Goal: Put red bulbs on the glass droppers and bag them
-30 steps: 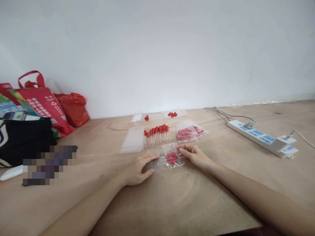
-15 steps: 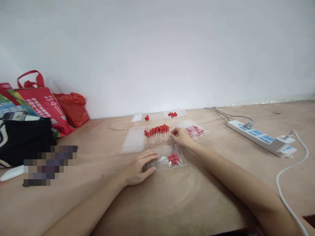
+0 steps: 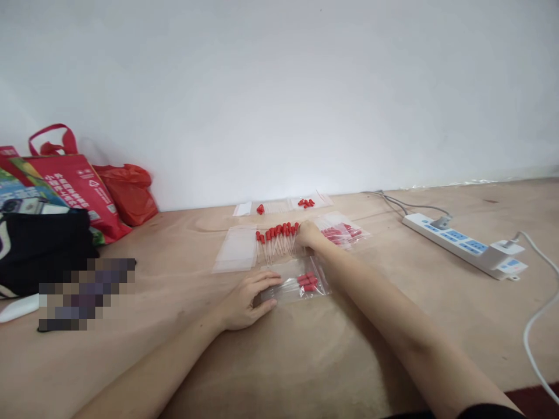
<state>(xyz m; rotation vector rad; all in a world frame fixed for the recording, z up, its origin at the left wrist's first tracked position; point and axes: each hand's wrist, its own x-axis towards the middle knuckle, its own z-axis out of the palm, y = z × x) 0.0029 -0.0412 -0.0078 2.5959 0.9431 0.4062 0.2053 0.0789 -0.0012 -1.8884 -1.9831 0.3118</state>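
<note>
My left hand point(image 3: 251, 298) rests on the table with its fingers spread, the fingertips on the left end of a clear bag point(image 3: 286, 290) that holds several red-capped pieces point(image 3: 308, 281). Just behind that bag lies a row of droppers with red bulbs point(image 3: 282, 231) and thin clear stems. My right hand point(image 3: 308, 237) is at the right end of the row; its fingertips are hidden, so what it holds cannot be told. Flat clear bags point(image 3: 236, 249) lie left of the row. More bags with red pieces point(image 3: 343, 233) lie to the right of my right hand.
Along the wall lie a few red bulbs point(image 3: 306, 203) on plastic bags. A white power strip point(image 3: 458, 241) with cables is on the right. At the left stand a red shopping bag point(image 3: 78, 186), a red plastic bag point(image 3: 135, 198) and a black cloth bag point(image 3: 43, 250).
My right hand has moved slightly left, up against the right end of the dropper row, and its forearm has shifted with it. The white cable at the right has moved right. My left hand stays put.
</note>
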